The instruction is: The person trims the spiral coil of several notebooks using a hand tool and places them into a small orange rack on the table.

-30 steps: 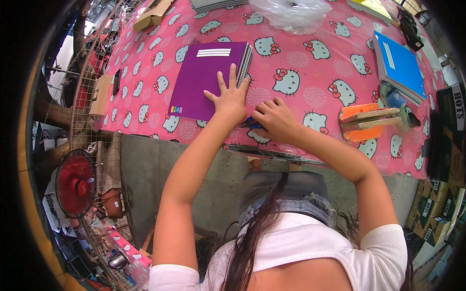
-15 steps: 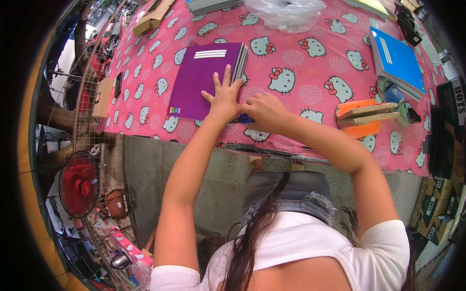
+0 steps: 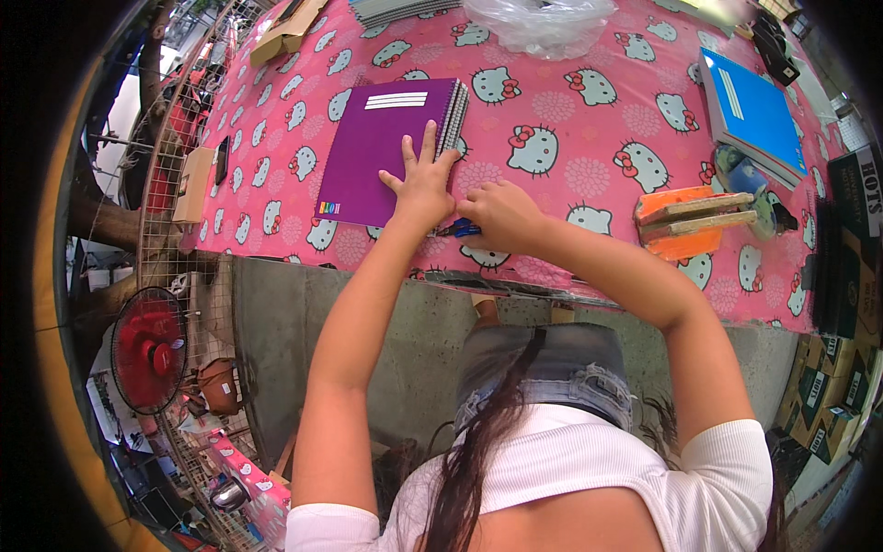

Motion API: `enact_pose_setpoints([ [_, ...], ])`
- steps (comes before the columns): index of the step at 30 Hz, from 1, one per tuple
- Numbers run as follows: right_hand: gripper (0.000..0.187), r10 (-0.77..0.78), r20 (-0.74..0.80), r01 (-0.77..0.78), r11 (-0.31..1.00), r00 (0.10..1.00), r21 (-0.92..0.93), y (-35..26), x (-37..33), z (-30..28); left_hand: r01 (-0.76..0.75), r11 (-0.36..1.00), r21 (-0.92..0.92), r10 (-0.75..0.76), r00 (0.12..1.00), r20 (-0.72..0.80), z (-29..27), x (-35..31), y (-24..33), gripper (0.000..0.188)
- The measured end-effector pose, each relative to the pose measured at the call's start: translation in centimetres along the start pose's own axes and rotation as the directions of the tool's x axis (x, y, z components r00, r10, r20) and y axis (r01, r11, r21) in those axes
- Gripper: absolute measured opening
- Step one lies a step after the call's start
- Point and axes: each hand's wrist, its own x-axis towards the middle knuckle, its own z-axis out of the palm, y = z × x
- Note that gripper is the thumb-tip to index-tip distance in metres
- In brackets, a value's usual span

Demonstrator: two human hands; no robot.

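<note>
A stack of purple spiral notebooks (image 3: pixel 382 147) lies on the table with the pink cartoon-cat cloth (image 3: pixel 570 156). My left hand (image 3: pixel 421 182) rests flat on the stack's near right corner, fingers spread. Just to its right, my right hand (image 3: pixel 498 213) is curled on the cloth over a small blue thing (image 3: pixel 463 229), which looks like a pen and is mostly hidden under the fingers.
An orange block with wooden slats (image 3: pixel 688 224) sits to the right. Blue notebooks (image 3: pixel 754 115) lie far right over a tape roll (image 3: pixel 736 170). A clear plastic bag (image 3: pixel 538 23) is at the back. A red fan (image 3: pixel 147 350) stands low left by a wire rack.
Both hands have stayed at the notebook's near right corner. The view has shifted a little, so the table sits lower in the picture.
</note>
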Motion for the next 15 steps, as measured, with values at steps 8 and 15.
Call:
enact_pose_setpoints([
  [8,0.046,0.269,0.773,-0.751,0.549,0.575,0.367,0.5,4.5,-4.8,0.002,1.000,-0.007,-0.003,1.000,-0.011,-0.3,0.0,-0.4,0.067],
  [15,0.054,0.465,0.300,-0.447,0.885,0.833,-0.133,-0.9,-1.1,-5.7,-0.190,0.862,-0.470,-0.087,0.857,-0.507,-3.4,-0.1,-8.4,0.071],
])
